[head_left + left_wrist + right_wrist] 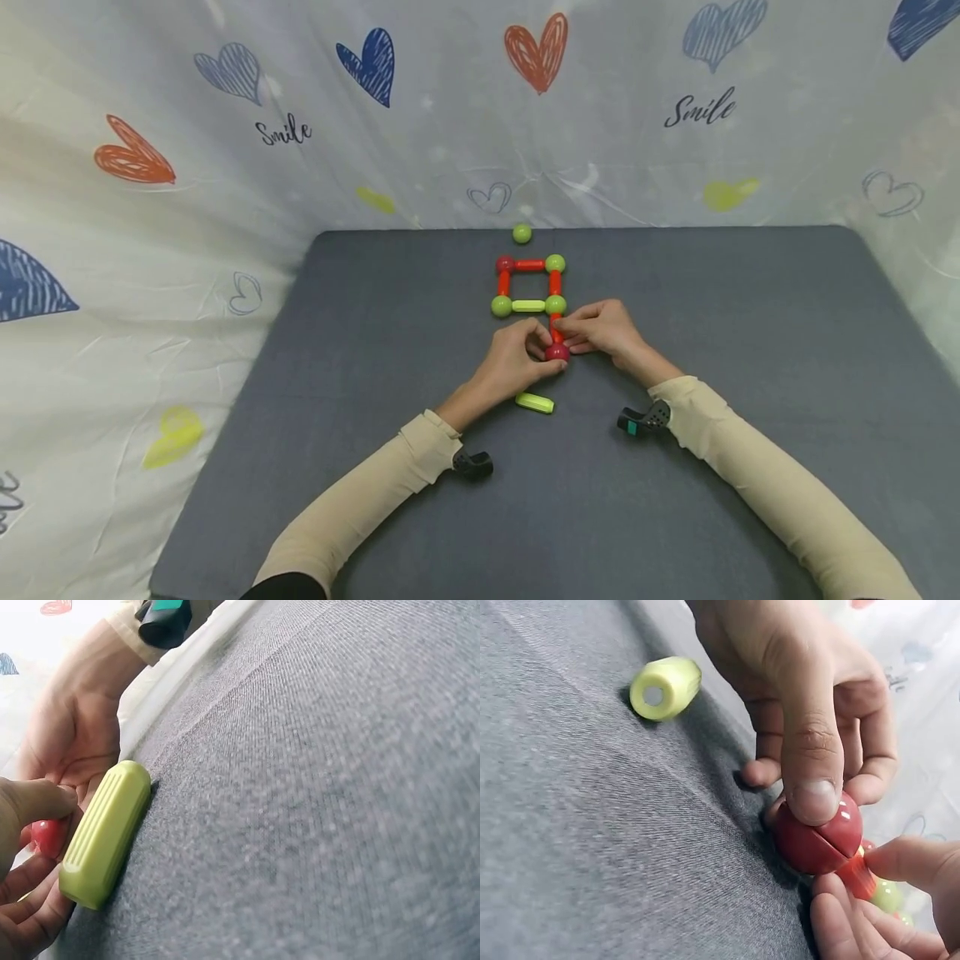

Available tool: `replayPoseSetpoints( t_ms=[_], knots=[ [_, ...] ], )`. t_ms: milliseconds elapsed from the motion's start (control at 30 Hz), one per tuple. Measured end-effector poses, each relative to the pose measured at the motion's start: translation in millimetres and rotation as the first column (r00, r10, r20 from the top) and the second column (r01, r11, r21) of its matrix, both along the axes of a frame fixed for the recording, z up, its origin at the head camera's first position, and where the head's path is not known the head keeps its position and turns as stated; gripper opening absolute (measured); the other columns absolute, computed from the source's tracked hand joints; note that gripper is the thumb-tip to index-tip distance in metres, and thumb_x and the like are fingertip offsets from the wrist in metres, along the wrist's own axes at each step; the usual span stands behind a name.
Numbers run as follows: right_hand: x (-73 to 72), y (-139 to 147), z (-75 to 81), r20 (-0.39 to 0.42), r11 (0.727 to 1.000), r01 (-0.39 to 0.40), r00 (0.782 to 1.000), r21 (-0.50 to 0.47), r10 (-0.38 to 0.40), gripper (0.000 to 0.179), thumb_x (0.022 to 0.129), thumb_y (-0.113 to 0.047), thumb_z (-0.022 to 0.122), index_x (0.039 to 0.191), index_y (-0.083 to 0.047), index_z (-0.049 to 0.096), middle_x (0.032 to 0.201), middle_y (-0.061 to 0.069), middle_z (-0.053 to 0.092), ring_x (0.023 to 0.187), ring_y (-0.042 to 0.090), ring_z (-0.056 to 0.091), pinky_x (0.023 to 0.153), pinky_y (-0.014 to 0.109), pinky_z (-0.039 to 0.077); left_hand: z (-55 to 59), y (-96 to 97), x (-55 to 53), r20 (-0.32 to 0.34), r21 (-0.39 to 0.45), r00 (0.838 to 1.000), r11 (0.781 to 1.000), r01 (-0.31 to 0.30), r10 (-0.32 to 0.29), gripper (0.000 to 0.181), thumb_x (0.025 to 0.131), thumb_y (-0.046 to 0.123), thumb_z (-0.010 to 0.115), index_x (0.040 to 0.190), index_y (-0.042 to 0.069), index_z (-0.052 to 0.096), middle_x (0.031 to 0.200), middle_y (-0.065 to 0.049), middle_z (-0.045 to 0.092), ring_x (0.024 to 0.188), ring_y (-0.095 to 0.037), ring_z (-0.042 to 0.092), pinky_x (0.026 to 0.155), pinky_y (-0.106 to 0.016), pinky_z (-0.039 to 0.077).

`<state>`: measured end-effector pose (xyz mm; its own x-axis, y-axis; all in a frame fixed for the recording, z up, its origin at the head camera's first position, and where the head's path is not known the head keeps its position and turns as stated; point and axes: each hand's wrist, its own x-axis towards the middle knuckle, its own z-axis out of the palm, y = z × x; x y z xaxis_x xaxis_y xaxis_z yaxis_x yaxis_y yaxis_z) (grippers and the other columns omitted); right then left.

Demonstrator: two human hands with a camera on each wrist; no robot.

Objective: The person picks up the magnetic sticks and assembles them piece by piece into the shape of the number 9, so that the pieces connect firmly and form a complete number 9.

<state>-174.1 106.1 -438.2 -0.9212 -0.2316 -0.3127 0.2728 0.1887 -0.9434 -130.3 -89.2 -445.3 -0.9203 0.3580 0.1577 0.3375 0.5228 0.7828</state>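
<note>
A square of magnetic rods and balls lies flat on the table, with green balls [501, 307] and a dark red ball [505, 264] at its corners. Red rods [530, 266] form three sides and a yellow-green rod [528, 306] the near one. From its near right corner another red rod [857, 876] runs toward the person, ending in a red ball [819, 836]. My left hand [516, 357] grips that ball between thumb and fingers. My right hand [602, 327] pinches the red rod beside it. Part of that rod is hidden by the fingers.
A loose yellow-green rod [535, 403] lies on the grey table [390, 350] just below the left hand; a metal disc shows in its end. One loose green ball [522, 233] sits at the far edge. Behind hangs a white curtain [450, 108] with printed hearts.
</note>
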Motion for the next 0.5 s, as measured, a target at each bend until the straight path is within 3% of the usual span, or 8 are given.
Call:
replayPoseSetpoints(
  t_ms=[100, 200, 333, 500],
  knots=[
    [9.4, 5, 0.6, -0.068, 0.999, -0.039, 0.997, -0.009, 0.039, 0.031, 0.090, -0.017, 0.077, 0.106, 0.008, 0.072, 0.088, 0.016, 0.074, 0.074, 0.022, 0.073, 0.069, 0.037, 0.059, -1.7, -1.1, -0.4, -0.003, 0.020, 1.000, 1.000, 0.010, -0.010, 0.030, 0.079, 0.020, 0.088, 0.094, 0.012, 0.063, 0.091, 0.003, 0.065, 0.079, -0.007, 0.067, 0.068, -0.019, 0.053],
    [22.0, 13, -0.1, -0.176, 0.993, -0.115, 0.978, -0.019, 0.110, 0.028, 0.092, -0.015, 0.075, 0.109, 0.007, 0.071, 0.093, 0.018, 0.074, 0.080, 0.027, 0.073, 0.070, 0.039, 0.059, -3.8, -2.8, -1.9, -0.017, 0.059, 0.999, 0.998, 0.028, -0.027, 0.029, 0.079, 0.017, 0.088, 0.094, 0.010, 0.064, 0.090, 0.002, 0.067, 0.078, -0.006, 0.068, 0.068, -0.019, 0.054],
    [35.0, 19, -3.4, -0.343, 0.979, -0.198, 0.917, 0.045, 0.202, 0.027, 0.090, -0.011, 0.077, 0.114, 0.000, 0.072, 0.101, 0.015, 0.073, 0.086, 0.028, 0.073, 0.069, 0.033, 0.059, -4.7, -5.9, -4.3, -0.017, 0.106, 0.999, 0.993, 0.051, -0.049, 0.026, 0.080, 0.013, 0.086, 0.097, 0.009, 0.067, 0.091, -0.001, 0.069, 0.077, -0.006, 0.068, 0.067, -0.020, 0.055],
    [43.9, 16, -8.4, -0.498, 0.968, -0.172, 0.833, 0.181, 0.241, 0.035, 0.083, -0.011, 0.084, 0.115, -0.005, 0.072, 0.102, 0.010, 0.072, 0.087, 0.023, 0.071, 0.070, 0.026, 0.057, -5.7, -9.8, -3.8, 0.029, 0.124, 0.997, 0.990, 0.072, -0.076, 0.022, 0.085, 0.013, 0.082, 0.103, 0.009, 0.070, 0.095, 0.000, 0.070, 0.080, -0.005, 0.068, 0.069, -0.021, 0.055]
  ],
)
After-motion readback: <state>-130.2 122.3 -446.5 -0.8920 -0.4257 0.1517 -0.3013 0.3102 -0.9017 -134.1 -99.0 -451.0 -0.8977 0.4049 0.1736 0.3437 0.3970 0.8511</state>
